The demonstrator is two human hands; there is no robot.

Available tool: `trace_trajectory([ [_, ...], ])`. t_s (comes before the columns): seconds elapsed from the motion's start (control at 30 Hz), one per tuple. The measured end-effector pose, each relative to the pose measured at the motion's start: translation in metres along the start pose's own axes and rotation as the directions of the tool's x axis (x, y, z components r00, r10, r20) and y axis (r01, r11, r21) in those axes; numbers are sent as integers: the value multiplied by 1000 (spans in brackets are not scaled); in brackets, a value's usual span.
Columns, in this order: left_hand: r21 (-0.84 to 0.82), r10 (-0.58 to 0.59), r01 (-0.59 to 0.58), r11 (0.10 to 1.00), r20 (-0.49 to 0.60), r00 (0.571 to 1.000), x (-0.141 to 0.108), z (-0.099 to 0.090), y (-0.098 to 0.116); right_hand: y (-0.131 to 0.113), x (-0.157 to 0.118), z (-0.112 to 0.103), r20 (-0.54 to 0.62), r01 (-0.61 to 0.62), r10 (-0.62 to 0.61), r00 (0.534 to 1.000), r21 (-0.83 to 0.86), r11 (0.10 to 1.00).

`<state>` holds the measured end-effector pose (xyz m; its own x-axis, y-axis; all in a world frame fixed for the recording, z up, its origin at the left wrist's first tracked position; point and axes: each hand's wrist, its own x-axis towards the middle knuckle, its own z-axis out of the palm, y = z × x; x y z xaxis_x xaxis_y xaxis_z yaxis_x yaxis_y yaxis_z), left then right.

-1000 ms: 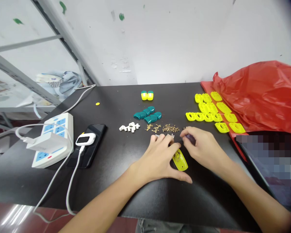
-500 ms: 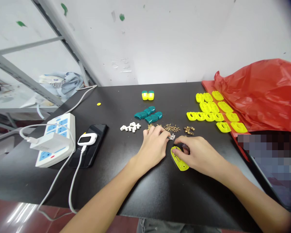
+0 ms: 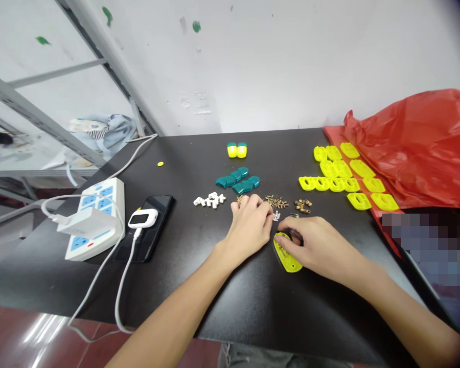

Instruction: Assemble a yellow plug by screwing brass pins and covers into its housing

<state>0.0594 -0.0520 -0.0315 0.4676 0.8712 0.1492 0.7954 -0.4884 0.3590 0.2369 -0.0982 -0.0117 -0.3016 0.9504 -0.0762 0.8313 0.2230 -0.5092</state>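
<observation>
My left hand (image 3: 251, 225) rests palm down on the dark table, fingers bent over small brass parts and beside tiny silvery pieces (image 3: 276, 216); whether its fingertips hold anything is hidden. My right hand (image 3: 314, 243) has its thumb and fingers around the upper end of a yellow shell (image 3: 290, 260) lying on the table, with small parts inside it. Brass pins (image 3: 276, 202) lie in a pile beyond my hands, and brass fittings (image 3: 303, 206) are right of them. White plastic pieces (image 3: 210, 200) and teal covers (image 3: 239, 180) sit to the left and behind.
Yellow shells (image 3: 328, 184) stand in rows at the right, near a red plastic bag (image 3: 417, 148). Two yellow-green pieces (image 3: 236, 150) are at the back. At left are a power strip (image 3: 113, 194), a black phone (image 3: 164, 209), a small white device (image 3: 143, 219) and cables.
The view has shifted slightly, moving the table's contents right in the picture. My left hand's fingers have drawn in a little near the small parts; my right hand stays at the yellow shell.
</observation>
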Motion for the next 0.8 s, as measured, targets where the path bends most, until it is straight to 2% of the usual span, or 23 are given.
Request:
trace_trajectory([
  [0.23, 19, 25, -26, 999, 36, 999, 0, 1, 1, 0, 2, -2, -27, -9, 9, 1000, 18, 1000],
  [0.57, -5, 25, -25, 1000, 22, 999, 1, -2, -1, 9, 3, 0, -175, -33, 41, 984, 46, 998],
  [0.63, -32, 37, -36, 999, 24, 999, 1, -4, 0, 12, 3, 3, -232, 9, -6, 973, 15, 1000],
  [0.8, -123, 66, -57, 991, 65, 996, -5, -12, 4, 15, 3, 7, -320, 196, -219, 922, -105, 975],
])
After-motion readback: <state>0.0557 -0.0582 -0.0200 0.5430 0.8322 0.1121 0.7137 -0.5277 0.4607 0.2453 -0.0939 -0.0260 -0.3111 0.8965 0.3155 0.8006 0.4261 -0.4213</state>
